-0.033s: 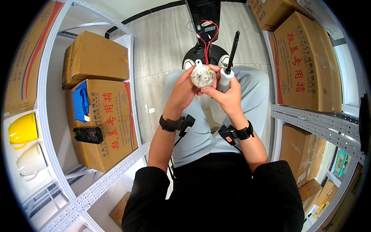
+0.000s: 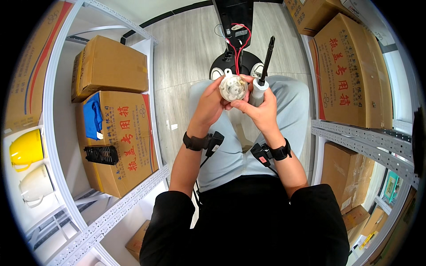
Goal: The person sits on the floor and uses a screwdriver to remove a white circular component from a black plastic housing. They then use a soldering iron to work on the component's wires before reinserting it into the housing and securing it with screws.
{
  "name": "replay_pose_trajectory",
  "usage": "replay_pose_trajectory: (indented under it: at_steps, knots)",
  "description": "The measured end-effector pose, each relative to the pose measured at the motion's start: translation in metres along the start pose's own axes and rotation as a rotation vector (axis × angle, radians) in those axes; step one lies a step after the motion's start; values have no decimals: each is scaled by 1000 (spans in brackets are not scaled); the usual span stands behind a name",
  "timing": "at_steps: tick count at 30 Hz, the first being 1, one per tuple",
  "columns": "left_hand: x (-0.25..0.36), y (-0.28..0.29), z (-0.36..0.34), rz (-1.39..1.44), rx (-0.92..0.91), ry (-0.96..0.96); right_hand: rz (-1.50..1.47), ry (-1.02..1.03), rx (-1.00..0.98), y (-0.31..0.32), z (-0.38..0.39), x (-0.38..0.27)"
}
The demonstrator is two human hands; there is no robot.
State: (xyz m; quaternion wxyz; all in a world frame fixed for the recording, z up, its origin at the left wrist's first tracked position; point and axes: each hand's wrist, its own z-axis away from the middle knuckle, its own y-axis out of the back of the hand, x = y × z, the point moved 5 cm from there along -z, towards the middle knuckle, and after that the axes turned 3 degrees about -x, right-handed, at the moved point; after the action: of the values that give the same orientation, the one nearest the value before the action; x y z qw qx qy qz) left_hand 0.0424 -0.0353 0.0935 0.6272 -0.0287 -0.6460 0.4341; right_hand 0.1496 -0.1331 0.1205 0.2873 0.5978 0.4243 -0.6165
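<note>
Over my lap, my left hand (image 2: 209, 105) is closed round the side of a round, translucent plastic part (image 2: 233, 88) with a small tab at its top. Metal-looking pieces show inside it, too small to name. Red wires (image 2: 238, 57) run from behind the part up to a tall black device (image 2: 233, 20) on a round base. My right hand (image 2: 263, 111) grips a screwdriver (image 2: 258, 92) by its pale grey handle, its dark shaft pointing up and away. The right thumb and fingertips also touch the edge of the round part.
Metal shelving with cardboard boxes (image 2: 120, 137) flanks me on the left. A blue cloth (image 2: 92, 116) and a black slotted part (image 2: 101, 155) lie there, with a yellow mug (image 2: 26, 150) and a white mug (image 2: 36, 185) nearby. More boxes (image 2: 348, 73) fill the right shelves.
</note>
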Motion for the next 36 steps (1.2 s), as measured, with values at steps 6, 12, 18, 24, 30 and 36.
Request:
replay_pose_trajectory:
  at_steps: [6,12,18,24,30,36]
  knots:
    - [1,-3,-1,-56,101,53,26,49,3,-2,0,-1]
    - [1,1,-3,95,-99,65,36,62,3,-1,2,-1]
    - [-2,3,-2,-51,24,89,58,70,-9,-2,3,-3]
    - [1,-8,-1,29,64,104,32,57,26,-1,3,1]
    - [1,-7,2,0,131,121,31,59,29,-1,2,1]
    - [13,-26,1,-17,21,97,22,49,37,0,2,-2]
